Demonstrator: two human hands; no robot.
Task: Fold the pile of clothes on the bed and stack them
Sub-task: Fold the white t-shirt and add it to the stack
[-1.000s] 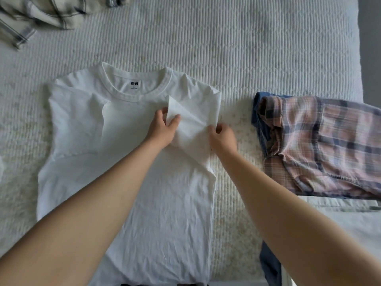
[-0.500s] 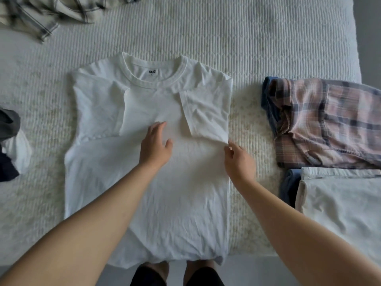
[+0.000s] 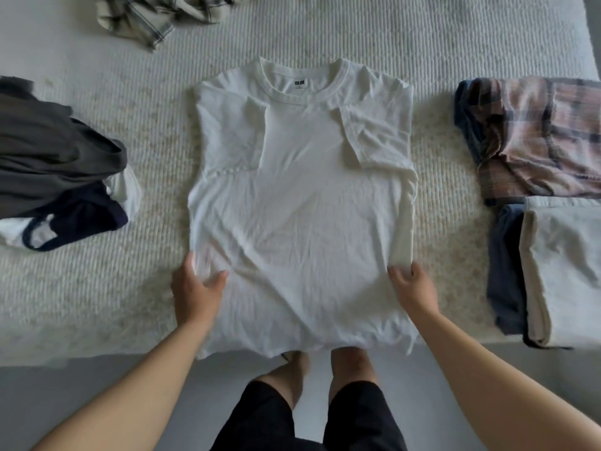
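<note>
A white T-shirt point(image 3: 302, 203) lies flat, front up, in the middle of the bed point(image 3: 325, 34), collar away from me. Both sleeves are folded inward over the chest, and its hem hangs slightly over the bed's near edge. My left hand point(image 3: 195, 288) grips the shirt's lower left side edge, thumb on top of the cloth. At the lower right side edge, my right hand point(image 3: 414, 286) holds the fabric with curled fingers.
An unfolded heap of grey, navy and white garments point(image 3: 55, 164) lies at the left. A crumpled pale plaid shirt point(image 3: 156, 14) sits at the far edge. Folded pieces lie at the right: a pink plaid item point(image 3: 536, 135) and a cream item point(image 3: 566, 265) over blue cloth.
Both hands have moved from the chest and right sleeve down to the shirt's lower side edges. The right sleeve now lies flat. My view has pulled back toward the bed's near edge.
</note>
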